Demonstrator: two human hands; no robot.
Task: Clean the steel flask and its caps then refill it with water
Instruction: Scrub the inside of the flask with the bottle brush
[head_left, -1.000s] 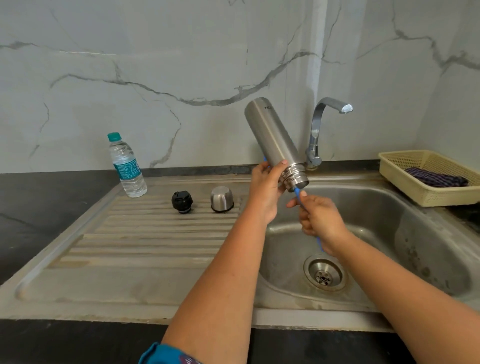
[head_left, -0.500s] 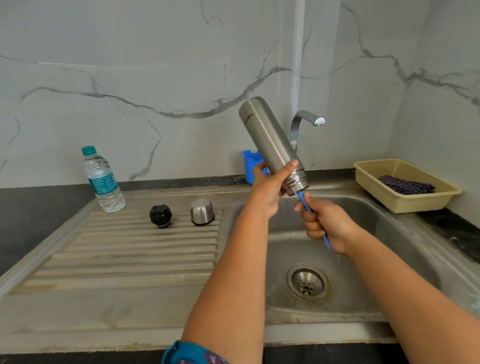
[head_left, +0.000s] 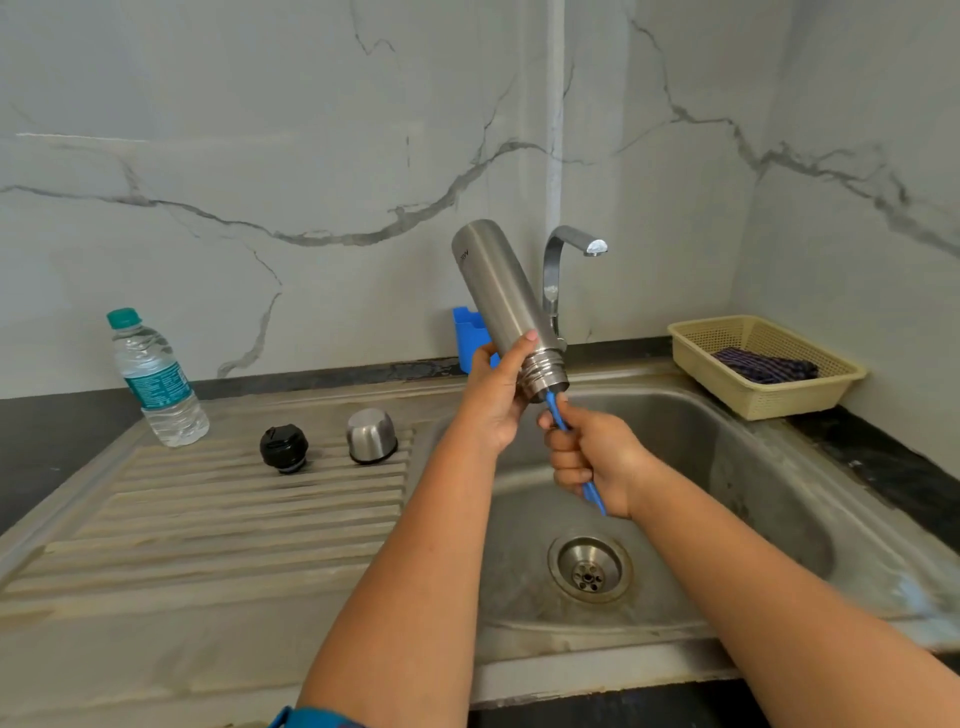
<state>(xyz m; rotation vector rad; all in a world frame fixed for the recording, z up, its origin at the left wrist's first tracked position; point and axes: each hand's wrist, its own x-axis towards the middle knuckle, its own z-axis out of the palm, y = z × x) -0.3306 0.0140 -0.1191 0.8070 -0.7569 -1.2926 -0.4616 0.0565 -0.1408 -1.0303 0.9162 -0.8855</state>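
Over the sink (head_left: 753, 467), her left hand (head_left: 493, 400) grips the steel flask (head_left: 501, 296), mouth tilted down. Her right hand (head_left: 587, 457) clutches a blue handle (head_left: 556, 410), probably a brush, entering it. Both caps (head_left: 371, 435) sit left of the sink.

Bare forearms, blue sleeve (head_left: 311, 719) (L arm)

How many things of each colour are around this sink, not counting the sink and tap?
Steel: 2, the flask and the steel cap
Blue: 2, the brush handle and the blue holder
Black: 1, the black cap
Clear: 1, the water bottle
Cream: 1, the basket
Dark striped: 1, the cloth
Total: 8
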